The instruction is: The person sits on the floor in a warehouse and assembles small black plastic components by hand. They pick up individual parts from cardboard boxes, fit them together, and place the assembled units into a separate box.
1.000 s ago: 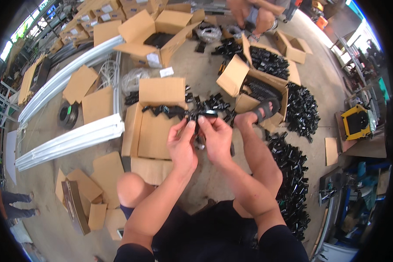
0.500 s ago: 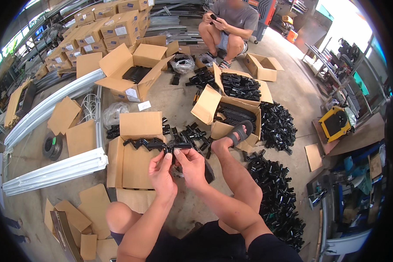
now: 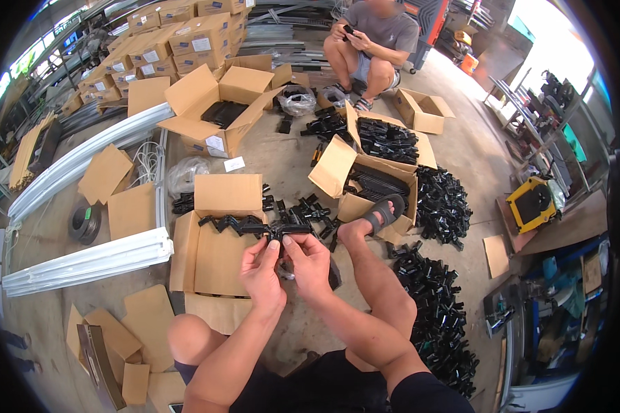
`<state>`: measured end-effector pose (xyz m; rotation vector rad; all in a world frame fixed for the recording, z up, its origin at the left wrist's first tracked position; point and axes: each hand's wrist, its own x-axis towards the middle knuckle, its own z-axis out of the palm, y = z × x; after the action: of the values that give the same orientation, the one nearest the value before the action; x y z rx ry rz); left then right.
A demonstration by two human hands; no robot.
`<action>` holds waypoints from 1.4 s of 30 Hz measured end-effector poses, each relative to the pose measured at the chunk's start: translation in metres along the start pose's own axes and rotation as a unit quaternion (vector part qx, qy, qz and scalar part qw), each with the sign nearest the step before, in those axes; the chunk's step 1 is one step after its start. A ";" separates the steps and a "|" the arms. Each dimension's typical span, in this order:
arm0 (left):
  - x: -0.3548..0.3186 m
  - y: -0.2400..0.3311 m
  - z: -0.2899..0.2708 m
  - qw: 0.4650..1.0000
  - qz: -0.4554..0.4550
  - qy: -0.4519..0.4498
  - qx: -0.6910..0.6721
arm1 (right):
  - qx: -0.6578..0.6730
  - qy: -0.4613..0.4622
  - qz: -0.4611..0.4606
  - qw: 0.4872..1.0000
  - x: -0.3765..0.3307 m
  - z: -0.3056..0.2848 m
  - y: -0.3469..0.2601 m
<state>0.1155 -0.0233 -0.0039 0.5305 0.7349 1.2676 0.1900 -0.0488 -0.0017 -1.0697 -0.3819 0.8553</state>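
Thumbs and fingertips of my left hand [image 3: 263,279] and my right hand [image 3: 308,267] pinch black plastic pieces [image 3: 293,229] in front of me. The thumbs stand close together at a joint between the pieces. From my left hand a zigzag row of similar black pieces [image 3: 229,224] extends leftward over an open cardboard box [image 3: 220,261]; whether they are all linked cannot be made out. Loose black pieces [image 3: 311,212] lie on the floor just beyond my hands.
Large heaps of black pieces [image 3: 434,303] spread along my right leg. Open cartons [image 3: 332,165] of black parts stand ahead. White metal profiles [image 3: 89,263] lie at left, flattened cardboard [image 3: 148,327] near my left knee. A co-worker [image 3: 379,41] squats at the back, holding a small black item.
The view has shifted slightly, so the surroundings sit a little further right. My hands keep their pinch on the black pieces, with the thumbs slightly re-angled.
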 end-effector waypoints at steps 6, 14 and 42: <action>0.003 -0.001 -0.005 1.000 0.000 0.003 0.003 | -0.004 -0.007 -0.007 1.000 -0.002 0.003 -0.003; -0.001 0.002 0.001 1.000 0.001 -0.014 0.000 | -0.005 -0.008 -0.003 1.000 0.000 -0.005 0.003; -0.001 0.000 0.001 1.000 0.003 -0.022 0.009 | 0.033 -0.038 -0.008 0.999 0.003 -0.011 0.005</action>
<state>0.1161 -0.0241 -0.0032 0.5735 0.7096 1.2521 0.1971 -0.0520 -0.0119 -0.9741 -0.4223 0.8894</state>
